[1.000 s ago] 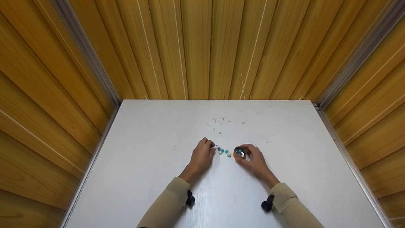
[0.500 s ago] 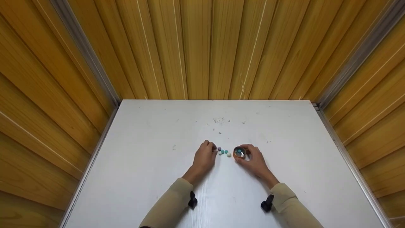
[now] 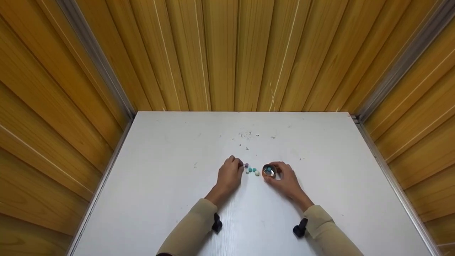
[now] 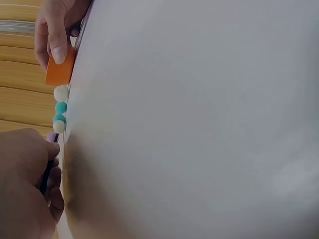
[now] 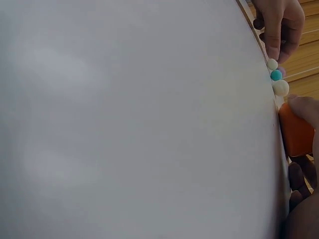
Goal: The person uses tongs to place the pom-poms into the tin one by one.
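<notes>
Left hand (image 3: 229, 174) pinches dark stick (image 4: 46, 177), tip at purple ball (image 3: 246, 165); right hand (image 3: 287, 180) curls round orange cup (image 5: 297, 132). Teal and pale balls (image 3: 257, 173) between, roughly mid-worktop (image 3: 177, 149), side to side. Stray jab could scatter them.

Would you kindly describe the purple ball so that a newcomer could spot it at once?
On the white table, look at the small balls between the left hand and right hand. The purple ball is nearest the left hand, at the end away from the orange cup. Its neighbours are white or teal; it alone is purple.
</notes>
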`<state>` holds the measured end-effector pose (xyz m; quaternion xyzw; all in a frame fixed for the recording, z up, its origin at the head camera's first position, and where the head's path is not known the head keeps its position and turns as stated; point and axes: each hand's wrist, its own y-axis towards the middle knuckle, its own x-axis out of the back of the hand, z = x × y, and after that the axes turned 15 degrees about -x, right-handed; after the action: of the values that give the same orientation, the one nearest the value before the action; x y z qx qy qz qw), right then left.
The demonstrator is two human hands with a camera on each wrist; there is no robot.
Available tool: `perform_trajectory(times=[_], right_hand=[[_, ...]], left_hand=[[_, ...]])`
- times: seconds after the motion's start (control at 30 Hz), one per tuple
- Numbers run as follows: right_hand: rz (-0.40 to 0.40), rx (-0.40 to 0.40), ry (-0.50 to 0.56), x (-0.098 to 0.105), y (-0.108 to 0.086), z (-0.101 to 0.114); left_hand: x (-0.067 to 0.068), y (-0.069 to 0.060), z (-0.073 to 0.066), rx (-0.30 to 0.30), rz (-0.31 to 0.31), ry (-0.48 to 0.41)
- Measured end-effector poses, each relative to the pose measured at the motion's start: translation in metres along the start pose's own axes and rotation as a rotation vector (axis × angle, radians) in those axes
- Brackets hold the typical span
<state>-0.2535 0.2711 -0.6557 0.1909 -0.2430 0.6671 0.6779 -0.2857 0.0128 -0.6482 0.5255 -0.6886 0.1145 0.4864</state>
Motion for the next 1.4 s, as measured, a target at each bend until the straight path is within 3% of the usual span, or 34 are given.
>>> perform_trajectory(times=[0.23, 0.37, 0.57, 0.73, 1.0, 1.4], right_hand=[[-0.003, -0.026, -0.015, 0.0, -0.001, 0.001], [-0.009, -0.009, -0.02, -0.001, 0.001, 0.0], [-0.017, 0.006, -0.017, -0.001, 0.003, -0.001], [-0.015, 0.005, -0.014, -0.001, 0.002, -0.001], [-0.011, -0.003, -0.012, 0.0, 0.003, -0.001], [-0.011, 0.028, -0.015, 0.001, 0.004, -0.002]], left_hand=[[0.004, 0.006, -0.016, -0.01, -0.017, -0.051], [0.005, 0.009, -0.029, -0.052, -0.012, -0.041], [-0.003, 0.015, -0.047, -0.118, 0.015, -0.007], [-0.013, 0.018, -0.053, -0.155, 0.029, 0.025], [-0.015, 0.019, -0.055, -0.171, 0.067, 0.031], [0.016, 0.014, -0.034, -0.108, 0.096, -0.045]])
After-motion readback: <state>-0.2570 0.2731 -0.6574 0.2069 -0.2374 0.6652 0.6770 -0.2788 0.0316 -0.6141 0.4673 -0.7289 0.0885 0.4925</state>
